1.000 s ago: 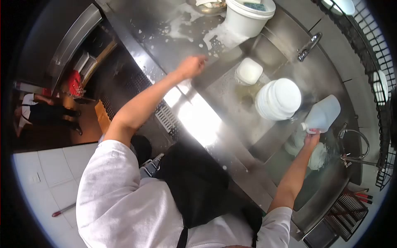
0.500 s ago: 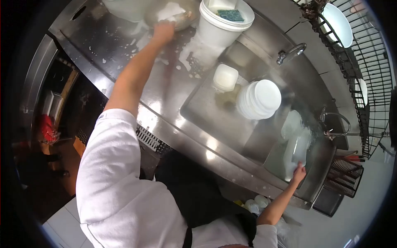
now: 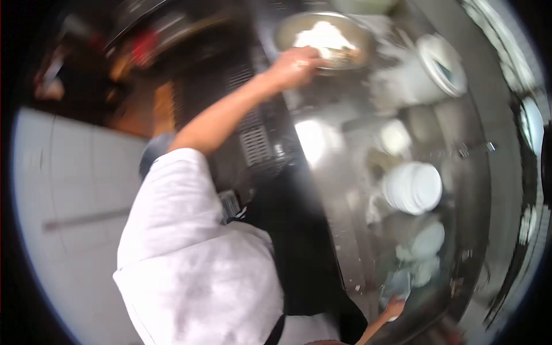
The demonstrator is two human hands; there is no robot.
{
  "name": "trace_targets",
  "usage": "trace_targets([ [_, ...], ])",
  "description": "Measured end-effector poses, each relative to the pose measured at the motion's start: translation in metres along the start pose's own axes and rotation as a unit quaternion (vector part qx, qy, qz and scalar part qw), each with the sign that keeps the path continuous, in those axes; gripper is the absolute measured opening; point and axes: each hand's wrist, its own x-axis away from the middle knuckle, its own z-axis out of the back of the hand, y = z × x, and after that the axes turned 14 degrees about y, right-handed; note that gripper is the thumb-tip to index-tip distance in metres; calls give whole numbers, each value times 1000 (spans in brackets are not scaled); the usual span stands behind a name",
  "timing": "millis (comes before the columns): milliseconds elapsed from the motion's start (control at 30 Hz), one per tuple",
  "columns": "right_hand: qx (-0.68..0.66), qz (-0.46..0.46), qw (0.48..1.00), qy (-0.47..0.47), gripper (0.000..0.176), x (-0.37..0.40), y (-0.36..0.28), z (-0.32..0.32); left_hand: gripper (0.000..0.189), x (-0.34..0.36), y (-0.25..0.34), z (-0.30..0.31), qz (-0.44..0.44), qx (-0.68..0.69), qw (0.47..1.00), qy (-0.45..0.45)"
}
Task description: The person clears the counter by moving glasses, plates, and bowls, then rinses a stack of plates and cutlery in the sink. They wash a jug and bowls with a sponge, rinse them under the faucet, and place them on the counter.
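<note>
At the top, my left hand [image 3: 296, 66] is closed on the near rim of a round metal bowl [image 3: 286, 39]. White foam or cloth [image 3: 325, 37] and something brownish lie inside the bowl; blur hides their detail. My right hand [image 3: 395, 307], low on the right, grips a translucent container [image 3: 398, 286] in the water-filled sink basin. White dishes [image 3: 428, 240] lie in the water beyond it. Stacked white round containers [image 3: 413, 188] stand in the middle basin, with a square white container [image 3: 395, 137] nearby.
A white bucket [image 3: 440, 66] with something dark green in it stands right of the bowl. Behind the bowl is a pale tub [image 3: 367, 4]. A faucet [image 3: 477, 149] and a wire rack line the right side. A perforated grate [image 3: 255, 144] lies beside the counter edge.
The view has turned and blurred. The metal bowl is farther from the bucket and closer to the counter's front edge, with my left hand at its rim. My right hand still holds the container.
</note>
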Motion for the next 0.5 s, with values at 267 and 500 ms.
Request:
trace_targets([
  [267, -476, -306, 824, -37, 45, -9, 86, -55, 17, 167, 57, 137, 202, -64, 972, 99],
  [500, -691, -362, 626, -14, 21, -9, 31, 18, 19, 337, 37, 191, 403, -161, 890, 140],
])
